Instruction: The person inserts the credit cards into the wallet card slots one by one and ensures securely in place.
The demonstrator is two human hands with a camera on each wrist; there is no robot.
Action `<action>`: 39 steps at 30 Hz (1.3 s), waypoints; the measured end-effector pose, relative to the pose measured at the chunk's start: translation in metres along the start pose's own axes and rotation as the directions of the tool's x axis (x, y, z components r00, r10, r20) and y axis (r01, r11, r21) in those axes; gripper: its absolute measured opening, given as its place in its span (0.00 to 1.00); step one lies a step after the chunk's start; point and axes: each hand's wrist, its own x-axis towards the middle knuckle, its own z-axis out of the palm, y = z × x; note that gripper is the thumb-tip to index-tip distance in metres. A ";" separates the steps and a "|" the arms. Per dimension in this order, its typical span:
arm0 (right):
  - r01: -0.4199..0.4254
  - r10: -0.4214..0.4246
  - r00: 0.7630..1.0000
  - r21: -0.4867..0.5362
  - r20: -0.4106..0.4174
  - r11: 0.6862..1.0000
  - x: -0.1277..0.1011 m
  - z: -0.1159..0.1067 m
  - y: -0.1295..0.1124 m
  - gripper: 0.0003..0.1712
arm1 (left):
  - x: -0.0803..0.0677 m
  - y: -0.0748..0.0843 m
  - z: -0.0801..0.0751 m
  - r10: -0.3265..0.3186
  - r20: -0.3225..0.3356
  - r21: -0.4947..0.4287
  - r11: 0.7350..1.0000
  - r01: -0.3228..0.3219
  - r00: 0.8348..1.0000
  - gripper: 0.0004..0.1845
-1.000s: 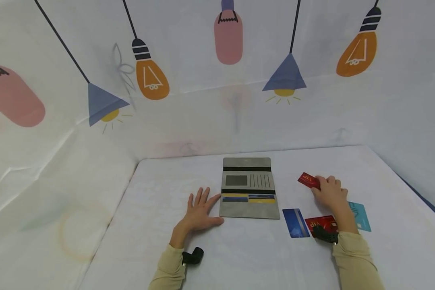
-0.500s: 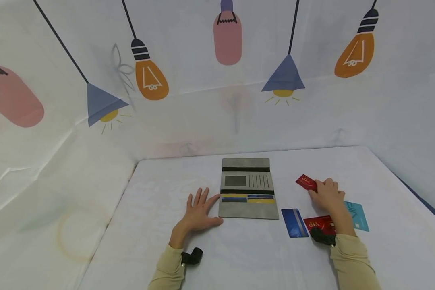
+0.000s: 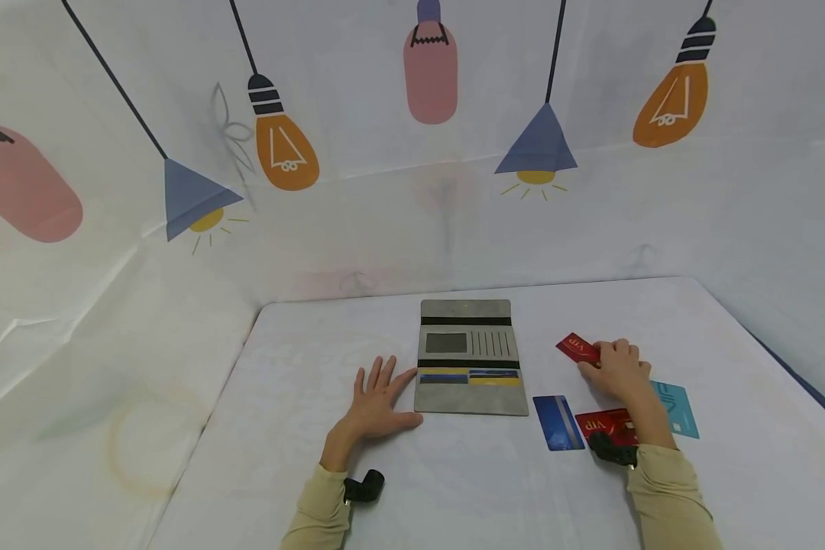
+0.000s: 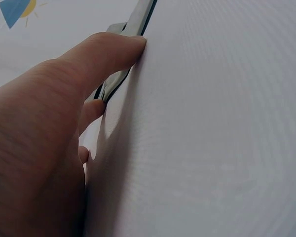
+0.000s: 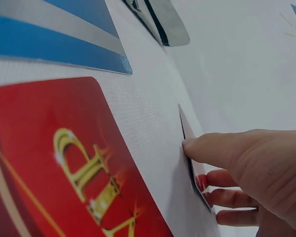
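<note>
An opened grey wallet (image 3: 470,397) lies flat in the middle of the table, with several cards tucked in its lower pocket row. My left hand (image 3: 373,407) rests at its left side, fingers spread; in the left wrist view the thumb (image 4: 133,47) meets the wallet's edge. On the right, my right hand (image 3: 622,370) pinches a red VIP card (image 3: 575,347) by its right end. From the right wrist, the thumb (image 5: 200,148) is on the card's near edge, with fingers (image 5: 232,197) on the far side. The card stands slightly tilted there.
Below the right hand lie a blue card (image 3: 558,422) with a silver stripe, another red VIP card (image 3: 601,424) partly under the wrist, and a teal card (image 3: 678,409) partly behind the forearm. A white sheet (image 3: 385,229) printed with lamps hangs behind the table.
My right hand has shifted a little left and toward me, with the red VIP card in its fingers. The left hand and the wallet have stayed in place.
</note>
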 end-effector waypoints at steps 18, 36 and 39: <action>0.048 -0.046 0.998 0.033 -0.052 0.998 -0.001 -0.005 0.001 0.32 | 0.001 0.002 0.001 0.002 0.007 -0.004 1.000 -0.002 1.000 0.43; 0.154 -0.155 0.981 -0.014 -0.117 0.988 0.007 -0.002 -0.029 0.21 | 0.003 0.000 0.002 0.000 0.009 0.007 1.000 0.000 1.000 0.44; 0.173 -0.175 0.977 -0.019 -0.124 0.985 0.008 0.001 -0.041 0.20 | 0.001 0.000 0.000 -0.007 0.010 0.010 1.000 0.007 1.000 0.44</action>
